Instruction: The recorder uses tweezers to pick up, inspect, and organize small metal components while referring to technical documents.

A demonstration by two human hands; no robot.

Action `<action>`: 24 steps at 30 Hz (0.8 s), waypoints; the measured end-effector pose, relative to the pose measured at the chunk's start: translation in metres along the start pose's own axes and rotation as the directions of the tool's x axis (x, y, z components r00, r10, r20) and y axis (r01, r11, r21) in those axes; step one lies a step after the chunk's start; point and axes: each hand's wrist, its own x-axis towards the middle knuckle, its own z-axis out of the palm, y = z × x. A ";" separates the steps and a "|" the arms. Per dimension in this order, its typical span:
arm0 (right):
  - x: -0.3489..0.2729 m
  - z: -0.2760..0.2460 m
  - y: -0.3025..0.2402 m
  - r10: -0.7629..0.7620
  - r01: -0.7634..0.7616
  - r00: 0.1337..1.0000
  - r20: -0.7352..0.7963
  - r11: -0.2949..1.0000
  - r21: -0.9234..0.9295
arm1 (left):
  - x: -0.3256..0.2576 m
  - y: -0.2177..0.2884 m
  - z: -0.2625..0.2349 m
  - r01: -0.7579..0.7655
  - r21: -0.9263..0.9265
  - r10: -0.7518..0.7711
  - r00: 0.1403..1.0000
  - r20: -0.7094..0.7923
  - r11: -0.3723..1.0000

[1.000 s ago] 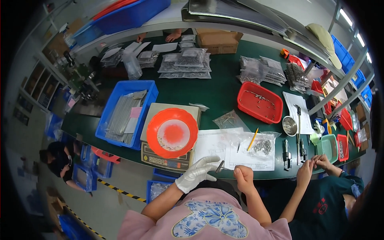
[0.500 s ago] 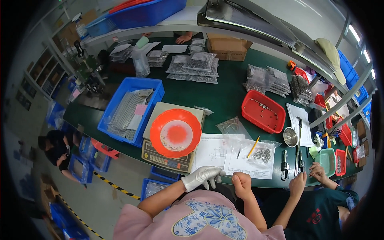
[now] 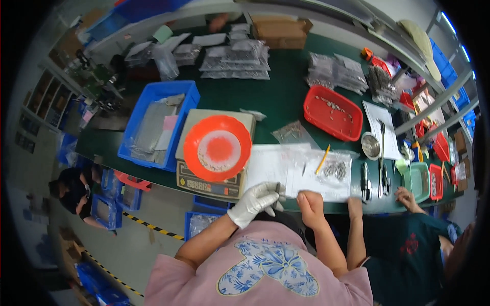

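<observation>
One small dark piece is pinched at the fingertips of my gloved left hand, by the near edge of the counter. My bare right hand is just beside it, thumb pressed against curled fingers; at this blur I cannot tell whether it grips anything thin. Step in hand, in my judgement: close handling of the piece between both hands. Next move calls for a firm left pinch and a steady right thumb. Beyond lie papers and a pencil.

Free lane over green tabletop between obstacles: scale left, red tray right
</observation>
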 end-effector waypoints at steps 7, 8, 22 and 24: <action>0.015 0.003 -0.003 -0.047 0.047 0.999 0.010 0.999 -0.021 | -0.003 0.024 0.009 -0.073 0.060 0.079 0.991 -0.109 0.996; 0.017 0.002 -0.007 -0.201 0.196 0.979 -0.010 0.964 -0.179 | -0.003 0.024 0.008 -0.061 0.057 0.066 0.993 -0.101 0.997; 0.010 0.002 -0.008 -0.387 0.388 0.918 0.087 0.827 -0.407 | -0.010 0.026 0.012 -0.028 0.157 0.052 0.987 -0.153 0.987; 0.011 0.002 -0.015 -0.349 0.348 0.935 0.065 0.861 -0.372 | -0.011 0.026 0.012 -0.027 0.163 0.056 0.983 -0.173 0.986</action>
